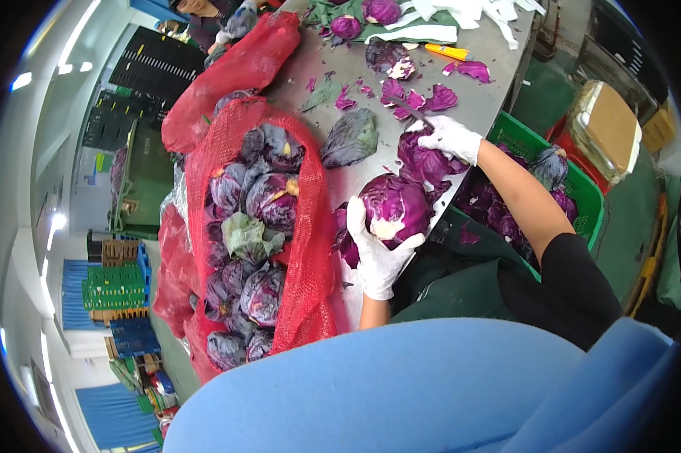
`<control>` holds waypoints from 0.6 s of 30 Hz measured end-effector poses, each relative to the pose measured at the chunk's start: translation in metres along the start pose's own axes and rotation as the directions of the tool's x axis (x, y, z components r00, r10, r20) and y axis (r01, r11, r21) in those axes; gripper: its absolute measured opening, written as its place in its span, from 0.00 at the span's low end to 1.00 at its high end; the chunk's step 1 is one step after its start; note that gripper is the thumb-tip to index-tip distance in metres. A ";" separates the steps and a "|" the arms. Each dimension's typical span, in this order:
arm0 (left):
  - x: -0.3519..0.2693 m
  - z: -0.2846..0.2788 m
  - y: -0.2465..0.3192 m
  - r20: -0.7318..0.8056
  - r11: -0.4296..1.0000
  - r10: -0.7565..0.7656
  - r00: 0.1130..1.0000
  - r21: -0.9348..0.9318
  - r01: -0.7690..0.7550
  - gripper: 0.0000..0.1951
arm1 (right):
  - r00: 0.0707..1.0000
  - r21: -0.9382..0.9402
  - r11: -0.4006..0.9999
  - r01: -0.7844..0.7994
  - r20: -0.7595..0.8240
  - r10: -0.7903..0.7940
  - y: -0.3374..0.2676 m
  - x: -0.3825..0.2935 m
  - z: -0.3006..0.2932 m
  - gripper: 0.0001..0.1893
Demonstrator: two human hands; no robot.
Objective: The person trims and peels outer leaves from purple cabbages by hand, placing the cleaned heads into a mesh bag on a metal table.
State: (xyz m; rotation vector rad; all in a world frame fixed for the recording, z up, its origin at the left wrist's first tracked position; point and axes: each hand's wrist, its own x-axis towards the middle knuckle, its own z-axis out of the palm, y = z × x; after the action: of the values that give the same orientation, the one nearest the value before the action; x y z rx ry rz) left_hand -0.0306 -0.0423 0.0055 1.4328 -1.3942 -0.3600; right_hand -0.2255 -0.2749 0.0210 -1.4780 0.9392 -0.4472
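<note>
My left hand [383, 255], in a white glove, cups a peeled red cabbage [394, 206] from below. Its pale cut stem faces my fingers. My right hand [450, 139], gloved too, grips what looks like a knife [411, 109], its dark narrow blade pointing out over the table. Under that hand are loose purple cabbage leaves [422, 158], against the far side of the cabbage. Beside my left hand, an open red mesh sack [312, 260] is full of unpeeled red cabbages [269, 198]. The knife's handle is mostly hidden by my fingers.
Leaf scraps [414, 101] and a yellow-handled cutter [448, 52] lie on the metal table [354, 68]. A green crate [586, 209] of red cabbage stands below the table edge. Another red sack [233, 73] lies farther along, near another person [204, 22]. A blue brim-like shape [374, 385] blocks the bottom.
</note>
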 end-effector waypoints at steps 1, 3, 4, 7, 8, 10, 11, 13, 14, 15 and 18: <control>0.001 0.003 0.001 0.012 0.999 0.011 1.000 -0.043 -0.011 0.69 | 0.986 -0.098 0.990 0.103 -0.119 -0.115 -0.003 -0.007 -0.001 0.25; 0.002 0.000 0.013 0.055 0.954 0.112 0.992 0.272 -0.123 0.69 | 0.679 -0.709 0.618 0.340 -0.270 -0.683 0.007 -0.010 0.008 0.31; 0.004 0.000 0.020 0.069 0.936 0.113 0.991 0.329 -0.129 0.67 | 0.732 -0.705 0.624 0.336 -0.222 -0.644 0.003 -0.019 0.011 0.32; 0.010 0.012 0.023 0.047 0.986 -0.042 0.998 0.162 0.034 0.66 | 0.892 -0.705 0.631 0.322 0.003 -0.452 -0.015 -0.070 0.041 0.38; 0.011 0.018 0.025 0.038 0.994 -0.075 0.996 0.078 0.072 0.65 | 0.880 -0.736 0.584 0.342 0.033 -0.474 -0.018 -0.088 0.051 0.39; 0.029 0.021 0.074 0.069 0.944 -0.268 0.961 -0.179 0.276 0.66 | 0.867 -0.773 0.528 0.352 0.057 -0.495 -0.015 -0.107 0.062 0.40; 0.024 0.025 0.051 0.061 0.977 -0.175 0.983 -0.110 0.181 0.65 | 0.868 -0.782 0.523 0.340 0.047 -0.494 -0.010 -0.110 0.064 0.40; 0.025 0.019 0.046 0.033 0.996 -0.084 0.996 -0.020 0.085 0.65 | 0.897 -0.811 0.498 0.307 0.072 -0.436 -0.020 -0.112 0.069 0.39; 0.023 0.015 0.046 0.048 0.993 -0.084 0.995 0.089 0.079 0.65 | 0.896 -0.828 0.472 0.302 0.077 -0.438 -0.022 -0.110 0.071 0.39; 0.026 0.017 0.047 0.082 0.980 -0.086 0.993 0.184 0.069 0.65 | 0.901 -0.848 0.453 0.275 0.063 -0.430 -0.019 -0.109 0.071 0.40; 0.029 0.024 0.044 0.133 0.967 -0.081 0.988 0.251 0.045 0.65 | 0.896 -0.877 0.435 0.203 -0.013 -0.444 -0.022 -0.100 0.056 0.40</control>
State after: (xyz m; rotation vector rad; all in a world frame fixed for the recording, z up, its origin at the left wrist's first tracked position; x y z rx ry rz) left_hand -0.0655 -0.0672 0.0444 1.6860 -1.5534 -0.3429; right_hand -0.2356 -0.1647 0.0587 -2.6398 1.1441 -0.4650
